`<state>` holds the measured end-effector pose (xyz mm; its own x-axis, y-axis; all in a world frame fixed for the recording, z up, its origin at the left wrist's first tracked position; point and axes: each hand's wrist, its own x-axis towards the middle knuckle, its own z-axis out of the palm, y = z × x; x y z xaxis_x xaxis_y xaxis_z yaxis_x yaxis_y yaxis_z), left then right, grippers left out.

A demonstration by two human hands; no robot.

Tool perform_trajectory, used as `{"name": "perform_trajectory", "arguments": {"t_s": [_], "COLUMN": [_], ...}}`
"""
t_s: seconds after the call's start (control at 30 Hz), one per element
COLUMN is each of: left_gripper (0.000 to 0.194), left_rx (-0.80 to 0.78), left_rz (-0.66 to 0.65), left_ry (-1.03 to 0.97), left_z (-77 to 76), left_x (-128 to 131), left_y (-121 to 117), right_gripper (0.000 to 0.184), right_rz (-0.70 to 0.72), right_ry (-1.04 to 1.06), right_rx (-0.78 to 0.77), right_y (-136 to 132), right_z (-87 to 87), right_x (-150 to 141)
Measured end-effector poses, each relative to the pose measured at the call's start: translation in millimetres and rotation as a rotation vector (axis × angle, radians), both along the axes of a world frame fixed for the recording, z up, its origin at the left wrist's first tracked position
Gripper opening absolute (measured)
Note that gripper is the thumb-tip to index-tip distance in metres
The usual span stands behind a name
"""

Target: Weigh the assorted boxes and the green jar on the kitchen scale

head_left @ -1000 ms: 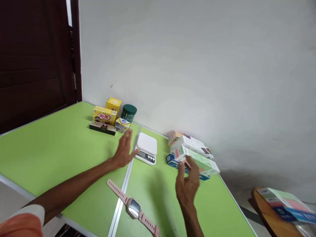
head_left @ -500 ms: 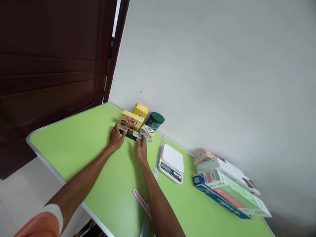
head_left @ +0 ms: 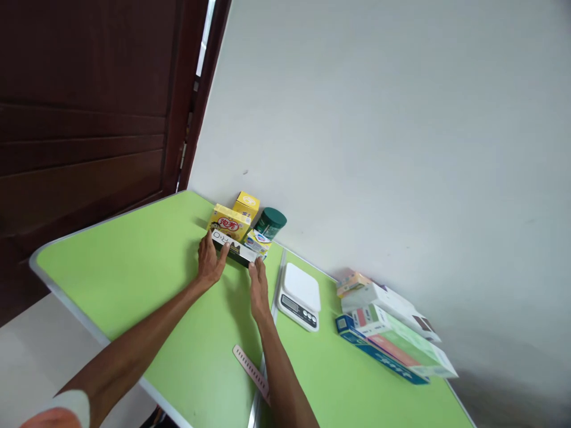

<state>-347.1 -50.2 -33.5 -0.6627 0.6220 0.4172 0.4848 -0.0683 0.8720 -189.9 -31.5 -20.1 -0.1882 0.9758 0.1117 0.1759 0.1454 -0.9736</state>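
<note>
A long, narrow black-and-white box (head_left: 241, 252) sits between my hands, in front of the yellow box with red lettering (head_left: 229, 223). My left hand (head_left: 210, 261) grips its left end, thumb on the near side. At the right end, the fingers of my right hand (head_left: 259, 290) press against the box. Behind stand a second yellow box (head_left: 247, 204) and a green canister with a dark lid (head_left: 270, 223). A small white, yellow and blue box (head_left: 259, 241) is beside the long box's right end, partly hidden by it.
A white kitchen scale (head_left: 300, 296) lies right of my right hand. A pink strap (head_left: 250, 370) is by my right forearm. Several long boxes (head_left: 392, 339) are stacked along the wall on the right. The green table (head_left: 147, 261) meets the wall at the back.
Both hands have drawn the long box slightly toward me, away from the yellow box, and more of its pale top shows. The whole view has shifted a little.
</note>
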Motion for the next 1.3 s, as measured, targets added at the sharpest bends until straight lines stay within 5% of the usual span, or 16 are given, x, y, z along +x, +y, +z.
{"name": "perform_trajectory", "arguments": {"t_s": [0.17,0.3,0.57,0.77,1.0,1.3], "left_gripper": [0.076,0.079,0.082,0.081,0.08,0.068], "left_rx": [0.11,0.075,0.001,-0.049,-0.081,-0.13], "left_rz": [-0.209,-0.435,-0.649,-0.697,-0.692,-0.587], "left_ry": [0.035,0.014,0.04,0.088,0.132,-0.141], "left_z": [19.0,17.8,2.9,-4.6,0.3,-30.7], "left_x": [50,103,168,170,156,113], "left_y": [-15,-12,20,31,29,11], "right_gripper": [0.093,0.085,0.095,0.101,0.101,0.083], "right_rz": [-0.128,-0.275,-0.452,-0.449,-0.45,-0.575], "right_ry": [-0.012,-0.049,-0.083,-0.091,-0.094,-0.183], "right_rx": [0.13,0.208,0.134,0.093,0.105,0.115], "right_y": [-14,-12,13,25,20,-15], "right_z": [30.6,45.0,29.4,7.7,4.6,-19.3], "right_x": [59,116,184,195,199,219]}}
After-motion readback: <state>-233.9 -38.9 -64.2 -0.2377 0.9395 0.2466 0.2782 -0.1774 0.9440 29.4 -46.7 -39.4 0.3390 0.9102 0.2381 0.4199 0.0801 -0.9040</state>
